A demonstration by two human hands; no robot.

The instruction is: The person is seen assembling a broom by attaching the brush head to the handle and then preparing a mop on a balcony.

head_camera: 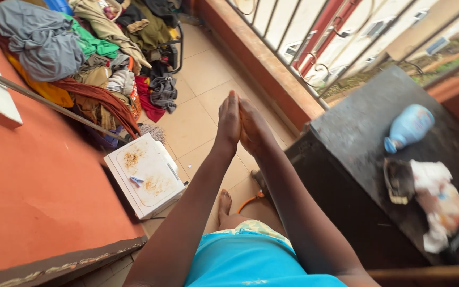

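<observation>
Fingers (233,103) pressed together above white box (145,175).

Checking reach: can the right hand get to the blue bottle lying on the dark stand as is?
Probably yes. The right hand is pressed palm to palm against the left hand, holding nothing. The blue bottle lies on the dark stand to its right, with nothing between them.

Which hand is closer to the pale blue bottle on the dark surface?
Right. The right hand is on the side of the pale blue bottle; the left hand, pressed against it, is farther.
</observation>
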